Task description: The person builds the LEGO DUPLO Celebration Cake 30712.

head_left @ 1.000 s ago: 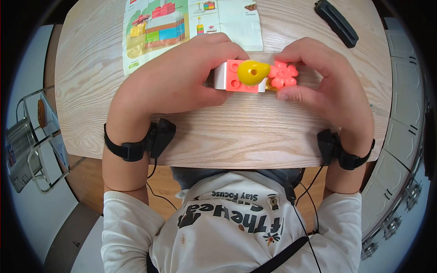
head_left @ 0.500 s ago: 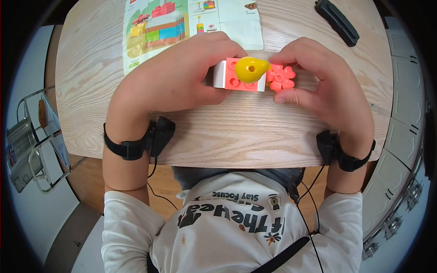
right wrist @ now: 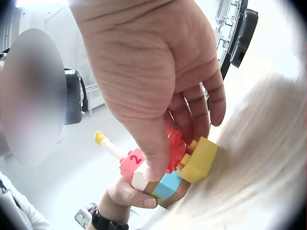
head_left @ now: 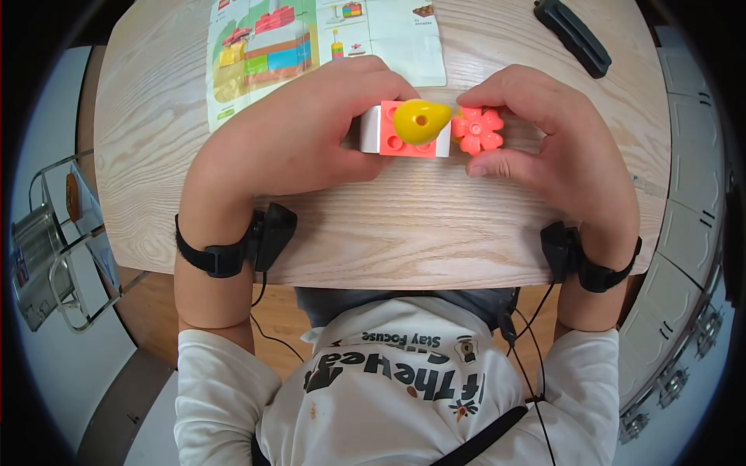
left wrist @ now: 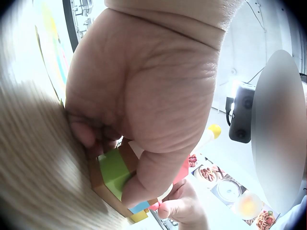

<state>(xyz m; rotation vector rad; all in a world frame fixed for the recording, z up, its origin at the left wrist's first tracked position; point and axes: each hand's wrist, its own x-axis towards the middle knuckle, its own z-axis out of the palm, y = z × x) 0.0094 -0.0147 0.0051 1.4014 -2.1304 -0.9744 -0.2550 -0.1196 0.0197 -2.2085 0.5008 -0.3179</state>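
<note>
My left hand [head_left: 326,128] grips a toy-brick cake from its left side, with the thumb on the near face. The cake has brown, green [left wrist: 114,170], blue [right wrist: 169,184] and white layers under a pink brick [right wrist: 132,165] marked 2. A candle piece with a yellow top [head_left: 421,122] rises from the pink brick. At the cake's right end, my right hand [head_left: 544,132] holds a pink flower piece [head_left: 477,130] between thumb and fingers. The flower is right over the studs of a yellow brick [right wrist: 199,160] at the cake's end, low by the table.
An instruction sheet [head_left: 381,54] with brick pictures lies behind the left hand on the wooden table [head_left: 373,225]. A black elongated case [head_left: 573,39] is at the back right. Cabled black wrist cameras [head_left: 272,235] are strapped to both wrists. White cabinets [head_left: 688,163] stand at the right.
The pink flower has shifted slightly left and turned a little between the right fingers. The cake has slid slightly left, and the yellow candle top no longer overlaps the flower from above.
</note>
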